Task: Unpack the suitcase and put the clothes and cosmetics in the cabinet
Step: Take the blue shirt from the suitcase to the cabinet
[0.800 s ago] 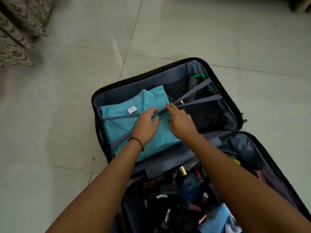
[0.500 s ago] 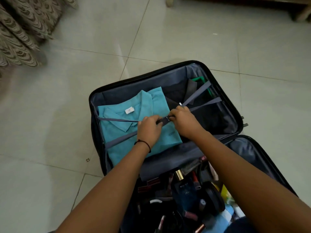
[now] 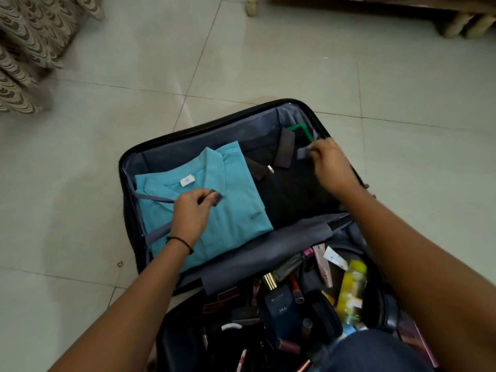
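A black suitcase [image 3: 150,149] lies open on the floor. Its far half holds a folded teal polo shirt [image 3: 230,210] on the left and a folded black polo shirt [image 3: 290,189] on the right, with a green item [image 3: 300,128] behind. My left hand [image 3: 193,213] pinches the left grey strap end [image 3: 217,198] over the teal shirt. My right hand [image 3: 330,165] pinches the right grey strap end [image 3: 303,153] over the black shirt. The two strap ends are apart. The near half holds several cosmetics, among them a yellow bottle [image 3: 351,288] and a dark blue box [image 3: 279,307].
Pale floor tiles [image 3: 268,63] surround the suitcase. Patterned fabric [image 3: 29,41] hangs at the top left. Wooden furniture legs [image 3: 461,22] stand at the top right, another leg [image 3: 251,6] at top centre. My knee in dark cloth [image 3: 375,353] covers the suitcase's near right corner.
The buckle that both hands held together at the middle has come apart. My left hand drew its strap left and my right hand drew its strap right, uncovering the black shirt.
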